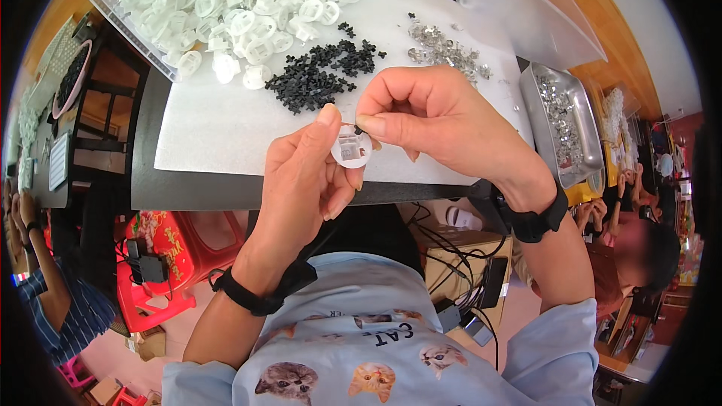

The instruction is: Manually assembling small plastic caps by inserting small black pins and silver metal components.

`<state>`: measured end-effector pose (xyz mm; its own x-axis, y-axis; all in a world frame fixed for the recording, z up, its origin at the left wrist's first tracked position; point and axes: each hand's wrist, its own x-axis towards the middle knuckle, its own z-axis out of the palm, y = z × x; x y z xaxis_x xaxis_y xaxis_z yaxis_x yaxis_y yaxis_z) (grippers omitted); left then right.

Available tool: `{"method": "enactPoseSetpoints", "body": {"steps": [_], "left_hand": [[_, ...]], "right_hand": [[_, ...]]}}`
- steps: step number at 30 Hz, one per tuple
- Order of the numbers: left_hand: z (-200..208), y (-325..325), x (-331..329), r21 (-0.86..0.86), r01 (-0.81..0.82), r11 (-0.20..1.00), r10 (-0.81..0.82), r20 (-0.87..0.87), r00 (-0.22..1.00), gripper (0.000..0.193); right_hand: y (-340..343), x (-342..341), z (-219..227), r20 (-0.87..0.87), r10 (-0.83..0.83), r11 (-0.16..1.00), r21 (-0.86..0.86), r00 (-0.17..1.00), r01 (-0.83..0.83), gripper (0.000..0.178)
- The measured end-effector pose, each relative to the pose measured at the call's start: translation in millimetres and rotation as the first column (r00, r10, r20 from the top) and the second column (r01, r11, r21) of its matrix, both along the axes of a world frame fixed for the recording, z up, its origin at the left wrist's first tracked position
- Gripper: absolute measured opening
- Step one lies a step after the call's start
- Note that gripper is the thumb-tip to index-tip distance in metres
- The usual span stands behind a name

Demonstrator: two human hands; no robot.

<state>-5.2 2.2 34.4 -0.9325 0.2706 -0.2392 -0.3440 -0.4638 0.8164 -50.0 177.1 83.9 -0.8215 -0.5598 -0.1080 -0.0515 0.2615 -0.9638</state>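
My left hand (301, 169) grips a round white plastic part (351, 152) with a square recess in its middle, thumb and fingers at its rim. Against the upper edge of that disc, my right hand (429, 109) pinches a small black plastic piece (359, 130), mostly covered by the fingertips. Just beyond the hands lies a loose pile of small black pieces (312, 79). Farther back spreads a big heap of similar white plastic parts (241, 7). Small shiny metal pieces (447, 49) are scattered to the right of the black pile.
A white foam sheet (203, 131) covers much of the dark table (188, 192). On the right stands a metal tray (564, 124) with shiny pieces. A red stool (180, 244) and black cables (462, 271) are below the table edge. Other people sit at both sides.
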Motion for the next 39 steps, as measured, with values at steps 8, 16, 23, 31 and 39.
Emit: {"method": "enactPoseSetpoints", "body": {"steps": [8,16,23,31,39], "left_hand": [[1,-1,-3,0.003,0.037,0.999,-0.037,0.010,0.999,0.048],[-2,-4,-4,0.018,0.046,0.999,-0.046,0.024,0.999,0.049],[-2,-3,-5,0.041,0.043,0.998,-0.045,0.042,0.998,0.048],[0,-3,-5,0.020,0.032,0.999,-0.032,0.039,0.999,0.047],[-1,-2,-4,0.028,0.007,1.000,-0.008,0.023,1.000,0.047]], "right_hand": [[-4,-2,-2,0.020,-0.002,0.999,-0.032,1.000,0.002,0.013],[-10,0,-4,-0.016,-0.032,0.999,-0.044,0.999,0.031,0.010],[-12,3,-12,-0.273,-0.009,0.999,-0.043,0.962,-0.003,0.009],[-12,5,-9,-0.425,0.013,0.998,0.059,0.905,0.013,0.009],[-12,5,-16,-0.640,0.058,0.994,0.109,0.766,0.016,0.007]]}}
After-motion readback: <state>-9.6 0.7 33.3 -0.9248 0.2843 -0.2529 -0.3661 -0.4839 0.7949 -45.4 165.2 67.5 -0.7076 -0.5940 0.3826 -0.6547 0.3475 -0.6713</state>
